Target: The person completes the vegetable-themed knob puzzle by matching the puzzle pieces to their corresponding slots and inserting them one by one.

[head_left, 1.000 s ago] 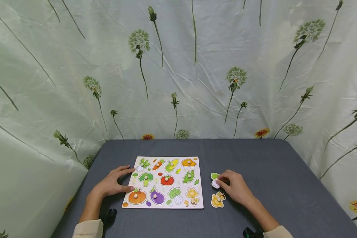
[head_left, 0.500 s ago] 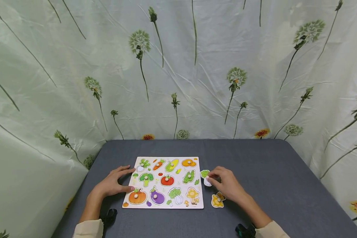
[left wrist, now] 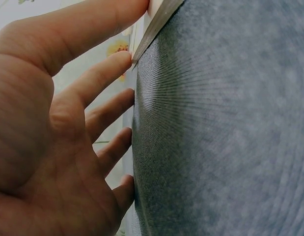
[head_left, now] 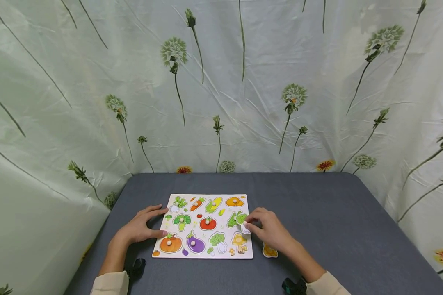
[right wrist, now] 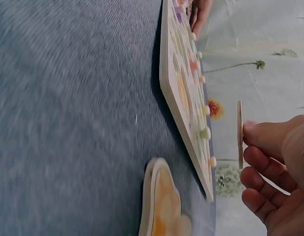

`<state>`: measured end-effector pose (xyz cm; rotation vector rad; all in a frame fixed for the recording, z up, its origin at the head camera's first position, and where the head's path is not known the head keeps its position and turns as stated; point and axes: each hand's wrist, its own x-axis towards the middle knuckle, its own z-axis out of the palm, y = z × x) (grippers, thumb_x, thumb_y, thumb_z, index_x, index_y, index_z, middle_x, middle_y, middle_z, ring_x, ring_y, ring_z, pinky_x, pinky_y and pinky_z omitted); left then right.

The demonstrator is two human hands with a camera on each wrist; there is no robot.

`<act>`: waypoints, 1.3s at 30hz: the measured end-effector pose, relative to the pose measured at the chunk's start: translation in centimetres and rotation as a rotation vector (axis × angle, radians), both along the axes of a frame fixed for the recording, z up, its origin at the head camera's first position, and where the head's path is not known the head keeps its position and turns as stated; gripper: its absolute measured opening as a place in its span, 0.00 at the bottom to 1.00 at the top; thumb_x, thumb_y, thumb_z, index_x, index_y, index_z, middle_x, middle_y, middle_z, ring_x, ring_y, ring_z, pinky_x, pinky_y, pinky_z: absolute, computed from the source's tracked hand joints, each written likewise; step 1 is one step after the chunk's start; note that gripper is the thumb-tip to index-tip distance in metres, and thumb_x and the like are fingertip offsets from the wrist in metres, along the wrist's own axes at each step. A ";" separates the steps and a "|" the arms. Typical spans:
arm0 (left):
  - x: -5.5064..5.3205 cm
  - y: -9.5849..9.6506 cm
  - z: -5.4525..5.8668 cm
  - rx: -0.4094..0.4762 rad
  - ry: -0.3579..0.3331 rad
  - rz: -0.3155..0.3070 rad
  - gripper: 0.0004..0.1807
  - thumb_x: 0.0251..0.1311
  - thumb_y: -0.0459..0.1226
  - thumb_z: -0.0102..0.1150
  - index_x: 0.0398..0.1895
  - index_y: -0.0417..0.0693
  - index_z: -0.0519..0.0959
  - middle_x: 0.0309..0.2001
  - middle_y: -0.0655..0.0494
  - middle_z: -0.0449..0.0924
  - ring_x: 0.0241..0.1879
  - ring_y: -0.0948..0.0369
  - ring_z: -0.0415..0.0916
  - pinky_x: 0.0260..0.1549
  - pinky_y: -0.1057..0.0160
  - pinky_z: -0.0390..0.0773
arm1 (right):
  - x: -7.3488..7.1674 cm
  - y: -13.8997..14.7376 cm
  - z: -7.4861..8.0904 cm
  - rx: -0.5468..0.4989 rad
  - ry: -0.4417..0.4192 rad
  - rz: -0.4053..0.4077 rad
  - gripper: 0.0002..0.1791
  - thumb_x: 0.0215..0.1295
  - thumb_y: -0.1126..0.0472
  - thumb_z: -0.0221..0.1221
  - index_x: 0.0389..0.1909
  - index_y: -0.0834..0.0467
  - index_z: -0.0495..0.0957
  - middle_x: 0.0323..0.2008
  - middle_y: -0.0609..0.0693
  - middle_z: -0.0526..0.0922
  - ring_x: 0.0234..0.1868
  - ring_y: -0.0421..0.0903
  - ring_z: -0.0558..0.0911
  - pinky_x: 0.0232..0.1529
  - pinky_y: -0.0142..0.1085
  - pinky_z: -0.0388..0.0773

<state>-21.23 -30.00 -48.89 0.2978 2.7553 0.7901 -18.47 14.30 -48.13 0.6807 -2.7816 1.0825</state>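
Observation:
My right hand (head_left: 271,231) pinches a green-and-white bok choy puzzle piece (head_left: 241,218) over the right part of the wooden vegetable peg board (head_left: 203,255). In the right wrist view the piece (right wrist: 240,132) is seen edge-on, raised off the board. My left hand (head_left: 142,227) is spread at the board's left side, thumb and index fingertip touching its edge. In the left wrist view its fingers (left wrist: 110,115) are extended. A yellow mushroom piece (head_left: 270,250) lies on the table, partly hidden by my right hand. The board's bok choy (head_left: 218,242) and mushroom (head_left: 238,241) spots show no knobs.
Several knobbed pieces sit in the board, among them a tomato (head_left: 207,223), an eggplant (head_left: 195,244) and a pumpkin (head_left: 170,244). A dark grey cloth (head_left: 317,196) covers the table. Behind it hangs a pale curtain (head_left: 221,94) with dandelion prints.
My right hand has lifted the bok choy piece from the table and carried it left over the board's right edge. The left hand has stayed in place.

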 end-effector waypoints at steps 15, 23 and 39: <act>-0.1 0.0 0.1 -0.007 0.010 -0.005 0.50 0.49 0.57 0.77 0.76 0.55 0.70 0.79 0.38 0.57 0.77 0.29 0.46 0.64 0.21 0.56 | 0.3 -2.4 -0.2 -0.015 0.010 0.091 0.03 0.69 0.56 0.67 0.39 0.48 0.88 0.36 0.35 0.82 0.42 0.41 0.83 0.43 0.36 0.80; -0.1 0.1 0.0 -0.010 0.013 -0.005 0.50 0.49 0.57 0.77 0.76 0.54 0.70 0.79 0.38 0.57 0.77 0.29 0.46 0.64 0.21 0.55 | 0.3 -3.4 -0.5 -0.022 -0.010 0.125 0.04 0.69 0.56 0.67 0.38 0.51 0.88 0.35 0.36 0.83 0.42 0.38 0.82 0.45 0.38 0.81; 0.1 0.0 0.0 -0.004 0.009 -0.001 0.50 0.49 0.57 0.77 0.76 0.54 0.70 0.79 0.39 0.57 0.77 0.29 0.45 0.65 0.21 0.55 | 0.5 -5.5 -1.2 0.014 0.040 0.245 0.02 0.66 0.59 0.69 0.37 0.52 0.89 0.34 0.39 0.86 0.39 0.38 0.81 0.44 0.32 0.78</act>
